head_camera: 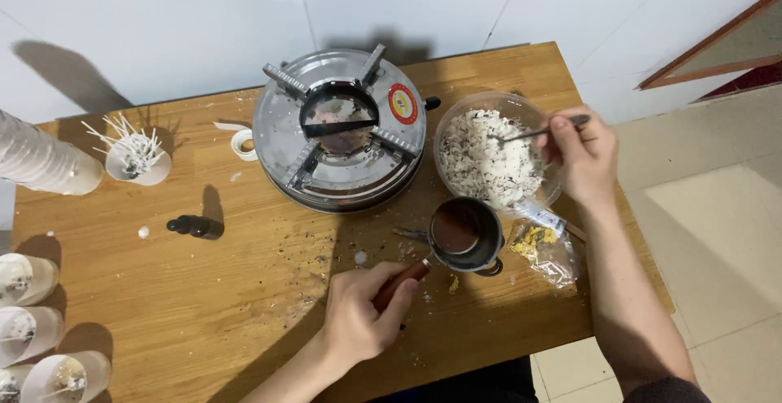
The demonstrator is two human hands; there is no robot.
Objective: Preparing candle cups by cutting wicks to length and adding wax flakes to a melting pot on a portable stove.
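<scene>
You are working at a wooden table [204, 305], with a round metal stove [339, 130] sitting at its far middle. Right of the stove, a clear bowl of pale flakes [489, 159] is resting near the table's right edge. Your left hand [362, 313] is wrapping closed around the reddish handle of a small metal pot [466, 234], which is standing on the table just in front of the bowl and holding dark liquid. Your right hand [582, 155] is pinching a spoon [533, 133], its tip reaching into the flakes. A small dark dropper bottle [194, 226] is lying left of the pot, well apart.
</scene>
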